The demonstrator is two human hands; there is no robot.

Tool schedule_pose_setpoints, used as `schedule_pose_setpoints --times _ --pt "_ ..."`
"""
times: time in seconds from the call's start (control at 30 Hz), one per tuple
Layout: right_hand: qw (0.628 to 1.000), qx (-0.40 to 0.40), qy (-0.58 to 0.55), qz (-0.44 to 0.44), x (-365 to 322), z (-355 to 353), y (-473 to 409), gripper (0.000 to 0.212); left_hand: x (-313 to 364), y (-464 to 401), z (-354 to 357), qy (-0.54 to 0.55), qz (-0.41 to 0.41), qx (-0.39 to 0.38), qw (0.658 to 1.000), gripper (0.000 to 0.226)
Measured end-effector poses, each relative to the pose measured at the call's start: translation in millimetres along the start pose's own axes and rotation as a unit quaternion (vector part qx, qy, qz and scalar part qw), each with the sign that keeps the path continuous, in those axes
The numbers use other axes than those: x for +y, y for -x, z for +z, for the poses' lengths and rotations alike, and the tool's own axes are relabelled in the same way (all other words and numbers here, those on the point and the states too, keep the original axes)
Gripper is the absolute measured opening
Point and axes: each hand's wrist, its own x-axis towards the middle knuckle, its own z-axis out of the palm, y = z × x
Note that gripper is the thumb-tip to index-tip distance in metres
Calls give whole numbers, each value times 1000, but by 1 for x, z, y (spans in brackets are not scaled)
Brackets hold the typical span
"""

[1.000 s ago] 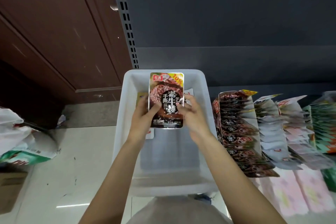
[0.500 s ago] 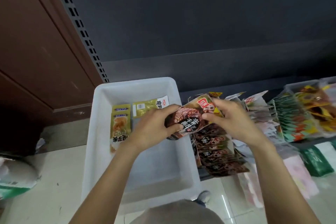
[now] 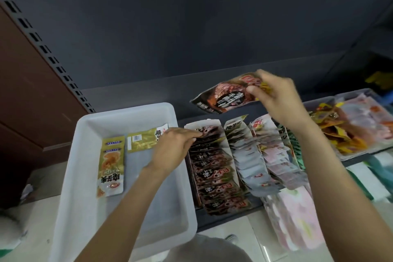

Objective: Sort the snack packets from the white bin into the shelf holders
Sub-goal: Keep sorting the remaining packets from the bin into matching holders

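Observation:
My right hand pinches one end of a dark brown snack packet and holds it in the air above the back of the shelf holders. Below it, my left hand grips the rear packets in the holder of matching dark brown packets, fingertips at the holder's back end. The white bin sits to the left of the holders. Two gold packets lie in it: one lengthwise and one crosswise near the far wall.
More holders run to the right: grey-white packets, pink packets, green packets and an orange and pink pile in a tray. Pink packets hang over the shelf front. A dark back panel rises behind the shelf.
My right hand has lifted the brown packet up and right, away from the bin. My left hand let go of it and moved down onto the row of brown packets in the holder.

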Motion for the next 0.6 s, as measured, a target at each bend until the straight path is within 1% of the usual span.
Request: schedule_pose_setpoints --times 0.1,0.17,0.23,0.33,0.43,0.5,0.6 --pt "990 -123 43 -53 -5 12 -21 14 5 5 1 1 8 14 1000 26" --pt "978 -176 80 -81 -9 22 -32 14 9 6 -1 -5 14 15 1000 26" --pt "965 -209 119 -103 -16 32 -39 12 12 6 -3 -19 16 11 1000 30" --pt "950 -228 168 -133 -22 51 -45 15 15 6 -4 -27 9 9 1000 38" --pt "938 -223 217 -152 -26 71 -42 23 12 7 0 -37 -3 4 999 41" --pt "936 -217 230 -153 -27 75 -41 28 11 8 2 -39 -3 0 999 42" --pt "926 -239 241 -164 -31 72 -43 34 10 7 2 -36 6 7 999 45"
